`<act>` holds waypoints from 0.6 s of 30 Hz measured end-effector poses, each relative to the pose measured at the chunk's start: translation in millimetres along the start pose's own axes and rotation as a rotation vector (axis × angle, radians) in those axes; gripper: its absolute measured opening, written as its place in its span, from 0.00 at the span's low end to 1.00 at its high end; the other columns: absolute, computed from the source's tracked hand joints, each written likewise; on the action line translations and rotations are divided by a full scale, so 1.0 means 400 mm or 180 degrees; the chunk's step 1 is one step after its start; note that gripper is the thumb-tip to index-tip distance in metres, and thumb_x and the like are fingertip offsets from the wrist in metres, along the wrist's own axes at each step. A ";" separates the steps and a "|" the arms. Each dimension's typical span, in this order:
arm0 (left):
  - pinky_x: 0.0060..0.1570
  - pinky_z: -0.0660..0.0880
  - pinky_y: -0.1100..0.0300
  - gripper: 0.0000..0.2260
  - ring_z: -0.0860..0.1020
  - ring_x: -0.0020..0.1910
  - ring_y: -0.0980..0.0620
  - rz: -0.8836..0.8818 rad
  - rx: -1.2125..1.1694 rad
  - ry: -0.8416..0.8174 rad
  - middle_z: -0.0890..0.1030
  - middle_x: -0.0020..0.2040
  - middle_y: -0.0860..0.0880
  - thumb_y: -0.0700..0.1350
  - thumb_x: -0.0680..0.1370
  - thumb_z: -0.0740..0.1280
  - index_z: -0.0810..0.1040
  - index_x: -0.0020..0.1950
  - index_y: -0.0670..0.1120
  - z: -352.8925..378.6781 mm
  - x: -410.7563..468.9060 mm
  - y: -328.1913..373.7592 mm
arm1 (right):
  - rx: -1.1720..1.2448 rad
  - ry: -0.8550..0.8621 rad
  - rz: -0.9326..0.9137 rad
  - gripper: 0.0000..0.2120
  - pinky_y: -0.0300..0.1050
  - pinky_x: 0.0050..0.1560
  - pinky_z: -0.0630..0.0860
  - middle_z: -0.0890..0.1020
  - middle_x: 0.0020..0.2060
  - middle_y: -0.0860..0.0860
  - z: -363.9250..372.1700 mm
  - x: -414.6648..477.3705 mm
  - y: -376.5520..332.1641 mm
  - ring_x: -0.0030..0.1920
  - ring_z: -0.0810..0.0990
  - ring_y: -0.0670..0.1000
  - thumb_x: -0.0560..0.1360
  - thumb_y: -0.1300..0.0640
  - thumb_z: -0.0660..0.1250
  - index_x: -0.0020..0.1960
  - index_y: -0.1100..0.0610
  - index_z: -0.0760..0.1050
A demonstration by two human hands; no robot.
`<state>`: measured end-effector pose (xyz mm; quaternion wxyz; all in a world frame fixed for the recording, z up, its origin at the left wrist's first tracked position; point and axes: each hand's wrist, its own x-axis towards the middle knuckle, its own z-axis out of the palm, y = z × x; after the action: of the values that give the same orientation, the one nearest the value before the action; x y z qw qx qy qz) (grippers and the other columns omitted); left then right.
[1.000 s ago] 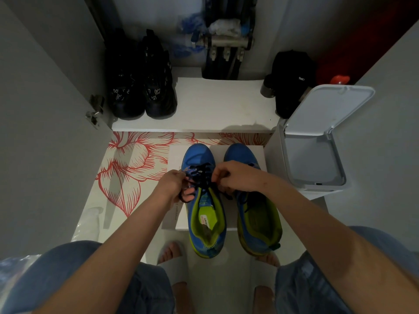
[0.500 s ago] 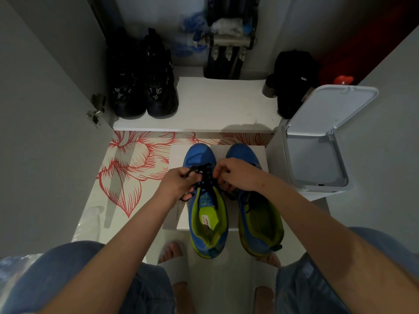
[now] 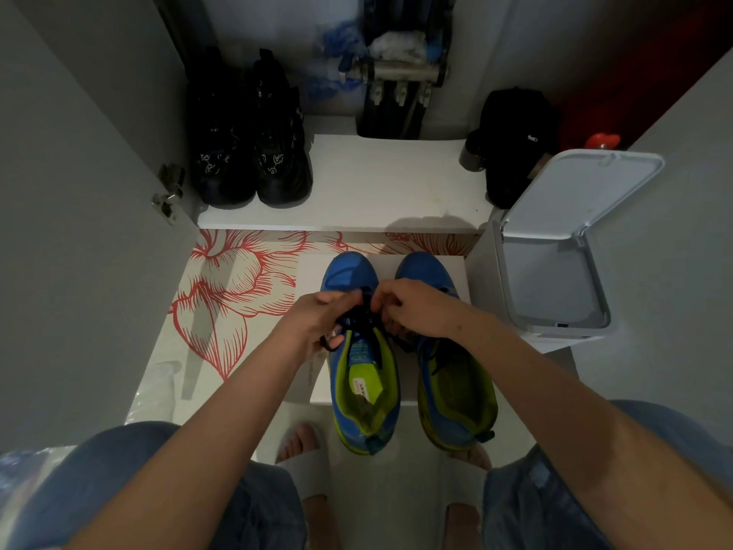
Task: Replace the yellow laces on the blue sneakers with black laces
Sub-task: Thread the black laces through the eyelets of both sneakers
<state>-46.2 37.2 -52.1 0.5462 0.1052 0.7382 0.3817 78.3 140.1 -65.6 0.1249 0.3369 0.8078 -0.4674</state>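
Two blue sneakers with green lining stand side by side on a white box (image 3: 309, 275), toes pointing away from me. The left sneaker (image 3: 363, 375) carries a black lace (image 3: 363, 317) across its front eyelets. My left hand (image 3: 317, 315) pinches one part of that lace at the shoe's left side. My right hand (image 3: 412, 307) pinches the lace at the shoe's right side, partly covering the right sneaker (image 3: 456, 383), which also shows a dark lace. No yellow lace is visible.
A white bin (image 3: 555, 248) with its lid up stands at the right. On a white shelf (image 3: 388, 184) behind are black shoes (image 3: 250, 152) and a black bag (image 3: 511, 144). A red floral board (image 3: 238, 283) lies left. My sandalled feet are below.
Both hands have drawn closer together and slightly forward over the left sneaker's front eyelets, still pinching the black lace. The sneakers have not moved.
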 end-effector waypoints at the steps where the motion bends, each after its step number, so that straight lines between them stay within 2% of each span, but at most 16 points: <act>1: 0.23 0.70 0.68 0.14 0.68 0.31 0.55 -0.0125 -0.0308 -0.0010 0.74 0.31 0.49 0.50 0.80 0.62 0.76 0.37 0.48 0.002 -0.005 0.007 | 0.0000 0.0003 -0.0021 0.12 0.46 0.48 0.77 0.78 0.44 0.53 0.001 -0.001 0.002 0.46 0.79 0.53 0.78 0.67 0.55 0.56 0.58 0.73; 3: 0.29 0.69 0.64 0.18 0.66 0.30 0.54 -0.0385 -0.0869 0.0014 0.73 0.28 0.49 0.50 0.82 0.57 0.74 0.36 0.46 -0.001 -0.011 0.013 | -0.0038 0.0033 -0.0095 0.11 0.38 0.43 0.74 0.77 0.43 0.50 0.003 -0.003 0.004 0.43 0.77 0.49 0.79 0.64 0.56 0.57 0.58 0.73; 5: 0.32 0.68 0.63 0.18 0.67 0.31 0.54 -0.0541 -0.1157 -0.0003 0.72 0.31 0.48 0.50 0.82 0.56 0.73 0.36 0.45 -0.008 -0.012 0.010 | -0.0139 0.0072 -0.0198 0.10 0.32 0.38 0.69 0.76 0.43 0.48 0.004 -0.004 0.003 0.40 0.74 0.44 0.81 0.58 0.57 0.58 0.58 0.73; 7: 0.32 0.69 0.63 0.18 0.67 0.31 0.54 -0.0524 -0.1002 -0.0054 0.71 0.33 0.48 0.53 0.81 0.58 0.74 0.36 0.45 -0.013 -0.011 0.009 | -0.0194 0.0150 -0.0257 0.11 0.32 0.39 0.68 0.77 0.45 0.48 0.001 -0.002 0.003 0.42 0.74 0.44 0.81 0.55 0.58 0.57 0.57 0.75; 9: 0.32 0.69 0.64 0.17 0.67 0.31 0.55 -0.0357 -0.0496 -0.0105 0.72 0.33 0.49 0.57 0.78 0.61 0.78 0.39 0.45 -0.009 -0.008 0.005 | -0.0102 0.0261 -0.0289 0.10 0.35 0.41 0.69 0.79 0.48 0.50 -0.002 0.004 0.005 0.44 0.75 0.45 0.80 0.56 0.60 0.57 0.57 0.76; 11: 0.32 0.70 0.65 0.14 0.70 0.33 0.55 -0.0152 -0.0132 -0.0089 0.75 0.36 0.49 0.56 0.76 0.66 0.80 0.44 0.45 -0.002 -0.004 0.002 | 0.0007 0.0297 -0.0326 0.09 0.31 0.40 0.68 0.78 0.48 0.49 0.002 0.009 0.003 0.40 0.74 0.40 0.77 0.57 0.64 0.57 0.58 0.76; 14: 0.29 0.69 0.67 0.09 0.71 0.33 0.56 -0.0096 -0.0213 -0.0035 0.75 0.36 0.50 0.50 0.78 0.65 0.79 0.43 0.46 -0.001 0.002 0.000 | 0.0120 0.0306 -0.0398 0.10 0.26 0.38 0.66 0.75 0.44 0.45 0.014 0.018 -0.002 0.38 0.71 0.38 0.74 0.58 0.69 0.55 0.59 0.79; 16: 0.27 0.70 0.67 0.11 0.71 0.35 0.55 -0.0184 -0.0390 -0.0006 0.74 0.37 0.49 0.49 0.80 0.62 0.75 0.39 0.47 -0.002 0.005 -0.001 | 0.0211 0.0347 -0.0439 0.09 0.23 0.38 0.67 0.72 0.39 0.41 0.015 0.018 -0.008 0.38 0.71 0.38 0.74 0.60 0.70 0.52 0.61 0.80; 18: 0.25 0.71 0.68 0.11 0.70 0.36 0.55 -0.0219 -0.0410 0.0073 0.73 0.38 0.49 0.48 0.81 0.60 0.73 0.39 0.47 -0.004 0.010 -0.005 | 0.0269 0.0432 -0.0474 0.08 0.25 0.40 0.68 0.73 0.36 0.40 0.016 0.024 -0.010 0.38 0.72 0.39 0.73 0.61 0.71 0.50 0.62 0.81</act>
<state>-48.6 37.5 -56.1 0.5561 0.0401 0.7215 0.4106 68.0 137.5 -71.4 0.0205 0.3117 0.8168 -0.4851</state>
